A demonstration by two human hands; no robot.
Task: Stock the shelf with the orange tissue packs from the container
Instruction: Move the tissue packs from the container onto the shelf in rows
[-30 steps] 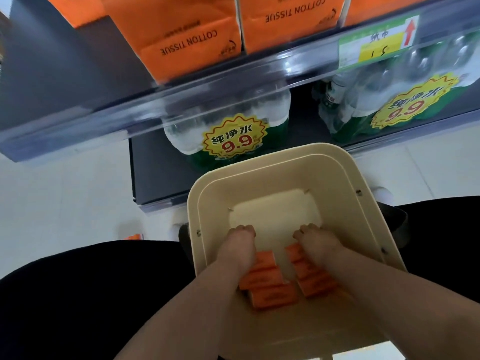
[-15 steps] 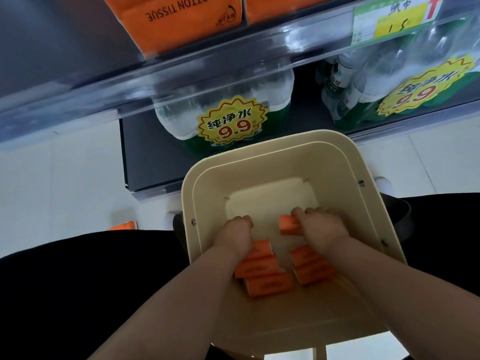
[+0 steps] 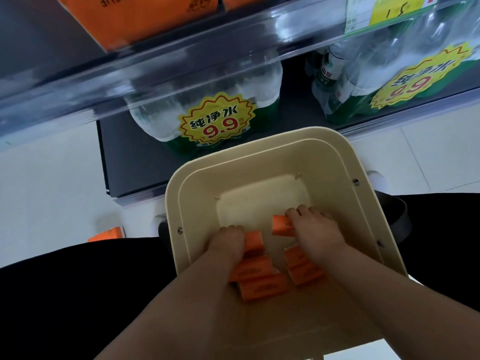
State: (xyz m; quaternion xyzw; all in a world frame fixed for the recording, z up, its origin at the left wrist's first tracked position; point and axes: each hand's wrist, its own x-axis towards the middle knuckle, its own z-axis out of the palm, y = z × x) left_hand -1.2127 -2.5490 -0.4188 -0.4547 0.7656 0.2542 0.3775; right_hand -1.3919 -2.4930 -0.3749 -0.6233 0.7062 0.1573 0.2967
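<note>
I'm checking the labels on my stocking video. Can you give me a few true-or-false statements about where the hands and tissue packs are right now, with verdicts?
1. The right hand holds one orange tissue pack apart from the rest. True.
2. The beige container is empty. False: several orange packs lie in it.
3. Water bottles with 9.9 stickers stand on the lower shelf. True.
4. The left hand is raised out of the container. False: it is down inside, on the packs.
</note>
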